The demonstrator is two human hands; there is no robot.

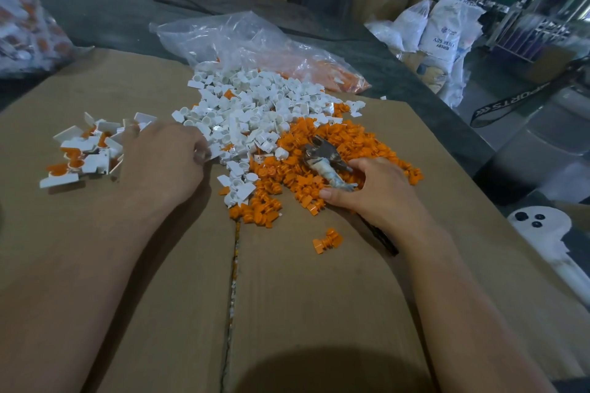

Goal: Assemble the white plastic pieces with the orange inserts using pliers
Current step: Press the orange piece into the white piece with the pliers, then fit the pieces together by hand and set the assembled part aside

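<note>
1. A clear plastic bag (255, 38) lies at the far edge of the cardboard carton top (319, 297). White pieces fill its left part, and orange ones show through on the right.
2. In front of the bag a heap of white plastic pieces (252, 105) spreads over the cardboard. A heap of orange inserts (306, 182) touches it on the near right.
3. The pliers (322, 155) lie on the orange heap with the head pointing away. The right hand (376, 191) has its thumb and fingers wrapped round the handles.
4. The left hand (166, 159) rests knuckles-up at the near left edge of the white heap, fingers curled down. The fingertips are blurred, so whether they grip a piece cannot be told.
5. Just left of that hand sits a small pile of white pieces with orange set in them (86, 153).
6. A lone orange insert (327, 241) lies near the right wrist.
7. A second clear bag (22, 29) at the far left holds white and orange parts.
8. White sacks (443, 32) printed "ABS" stand at the right.
</note>
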